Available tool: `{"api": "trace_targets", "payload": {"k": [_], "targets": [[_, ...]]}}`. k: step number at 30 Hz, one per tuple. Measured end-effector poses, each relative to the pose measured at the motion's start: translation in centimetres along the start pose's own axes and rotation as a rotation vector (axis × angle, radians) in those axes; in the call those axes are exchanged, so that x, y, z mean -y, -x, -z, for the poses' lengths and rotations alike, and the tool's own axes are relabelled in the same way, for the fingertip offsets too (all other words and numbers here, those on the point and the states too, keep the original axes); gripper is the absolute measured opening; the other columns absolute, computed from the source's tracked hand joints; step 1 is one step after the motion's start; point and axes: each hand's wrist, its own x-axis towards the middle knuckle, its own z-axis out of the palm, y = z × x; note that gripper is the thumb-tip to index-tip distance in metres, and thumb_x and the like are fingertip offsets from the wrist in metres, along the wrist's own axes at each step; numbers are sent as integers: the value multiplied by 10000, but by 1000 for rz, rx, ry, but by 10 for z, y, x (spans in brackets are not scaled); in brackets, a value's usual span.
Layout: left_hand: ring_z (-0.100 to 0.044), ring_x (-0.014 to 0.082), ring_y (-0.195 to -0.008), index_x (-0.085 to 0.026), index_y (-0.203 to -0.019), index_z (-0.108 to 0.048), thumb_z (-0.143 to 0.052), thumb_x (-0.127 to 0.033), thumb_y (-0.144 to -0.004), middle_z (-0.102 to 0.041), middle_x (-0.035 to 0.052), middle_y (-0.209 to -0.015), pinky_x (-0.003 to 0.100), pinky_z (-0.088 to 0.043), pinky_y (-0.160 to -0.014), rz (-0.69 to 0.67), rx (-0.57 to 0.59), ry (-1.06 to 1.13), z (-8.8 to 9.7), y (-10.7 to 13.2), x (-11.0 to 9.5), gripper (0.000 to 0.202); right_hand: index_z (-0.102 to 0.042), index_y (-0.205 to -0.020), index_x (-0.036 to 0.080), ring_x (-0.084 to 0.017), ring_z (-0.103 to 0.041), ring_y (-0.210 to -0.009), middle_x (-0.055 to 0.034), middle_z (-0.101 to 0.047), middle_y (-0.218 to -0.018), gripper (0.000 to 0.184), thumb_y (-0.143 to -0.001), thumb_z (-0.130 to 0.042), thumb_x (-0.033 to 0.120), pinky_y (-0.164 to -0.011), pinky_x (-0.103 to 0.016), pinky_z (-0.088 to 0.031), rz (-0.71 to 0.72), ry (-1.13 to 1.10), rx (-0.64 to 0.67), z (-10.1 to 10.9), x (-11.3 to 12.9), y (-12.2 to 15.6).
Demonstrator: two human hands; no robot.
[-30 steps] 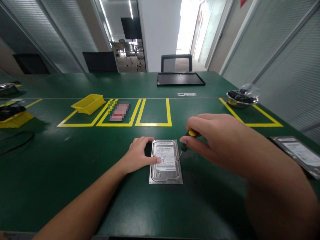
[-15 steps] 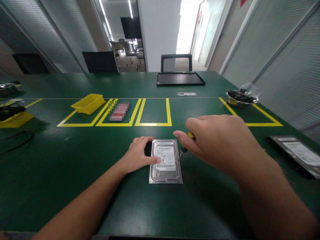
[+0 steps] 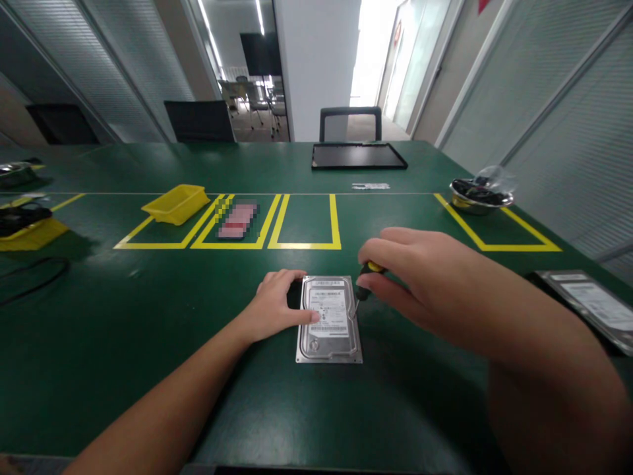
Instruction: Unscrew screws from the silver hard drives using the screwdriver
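Note:
A silver hard drive (image 3: 330,346) with a white label lies flat on the green table, its long side pointing away from me. My left hand (image 3: 277,305) grips its left side, thumb resting across the label and fingers at the far left corner. In my right hand (image 3: 403,270) is a screwdriver (image 3: 362,290) with a black and yellow handle, pinched between thumb and fingers. It leans to the right, and its thin tip touches the drive's right edge. The palm side of my right hand is hidden.
Another hard drive (image 3: 593,303) lies at the right. Beyond it stands a metal bowl (image 3: 477,201) of dark parts. A yellow tray (image 3: 178,206), a blurred pinkish object (image 3: 238,221) and yellow tape outlines are farther off. A black-framed panel (image 3: 359,156) lies at the far side.
My right hand has turned, and its fingers now sit differently on the screwdriver, showing more of the handle. The screwdriver stands a little steeper. My left hand and the hard drive stay in place.

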Motion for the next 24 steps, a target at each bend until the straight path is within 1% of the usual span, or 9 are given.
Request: {"api": "trace_targets", "payload": {"k": [2, 5, 7, 11, 14, 18, 21, 24], "targets": [[-468, 357, -1209, -199, -1341, -517, -718, -672, -676, -567, 115, -1304, 510, -401, -1023, -7, -1, -1, -1, 0, 2, 841, -621, -911, 202, -141, -532, -693, -42, -617, -898, 114, -927, -516, 244, -597, -276, -356, 42, -60, 28, 2, -4, 2], [-468, 357, -1207, -210, -1342, -516, -713, -685, -676, -566, 112, -1306, 518, -399, -1024, -19, -10, -4, -1, 0, 6, 841, -655, -959, 203, -148, -573, -747, -62, -644, -960, 212, -920, -459, 134, -645, -280, -406, 84, -130, 46, 5, -8, 4], [-470, 359, -1206, -211, -1344, -514, -712, -689, -675, -565, 115, -1306, 519, -398, -1024, -17, -10, -6, -1, 0, 6, 845, -663, -978, 198, -155, -586, -768, -68, -658, -970, 255, -905, -442, 94, -670, -286, -424, 101, -157, 38, 5, -8, 4], [-468, 359, -1209, -201, -1347, -514, -714, -682, -678, -564, 121, -1307, 513, -398, -1024, -5, -1, -6, 0, 1, 3, 848, -656, -933, 187, -167, -583, -788, -61, -660, -929, 198, -911, -463, 143, -702, -301, -435, 108, -180, 34, 5, -6, 2], [-468, 357, -1207, -196, -1346, -516, -720, -675, -677, -567, 120, -1304, 510, -398, -1026, -1, 1, -7, 0, 1, 1, 848, -649, -889, 188, -163, -577, -808, -60, -647, -955, 169, -922, -484, 176, -708, -292, -437, 100, -170, 27, 4, -4, -1], [-470, 357, -1208, -206, -1343, -517, -718, -674, -677, -565, 115, -1306, 507, -397, -1030, -12, -10, -9, -1, 0, 3, 838, -663, -881, 194, -145, -580, -788, -64, -632, -989, 201, -930, -473, 150, -675, -269, -436, 44, -142, 20, 3, -3, -3], [-468, 360, -1213, -213, -1345, -513, -722, -667, -673, -565, 111, -1308, 511, -399, -1029, -8, -7, -7, -1, 0, 4, 837, -662, -875, 195, -146, -581, -789, -63, -636, -977, 214, -924, -465, 126, -672, -266, -431, 71, -152, 33, 3, -4, -2], [-469, 361, -1210, -209, -1343, -513, -727, -660, -670, -568, 108, -1305, 516, -401, -1026, 5, 2, -6, 1, 1, 2, 838, -656, -918, 201, -149, -582, -801, -53, -644, -971, 204, -918, -469, 120, -689, -267, -431, 111, -173, 27, 5, -4, -1]]}}
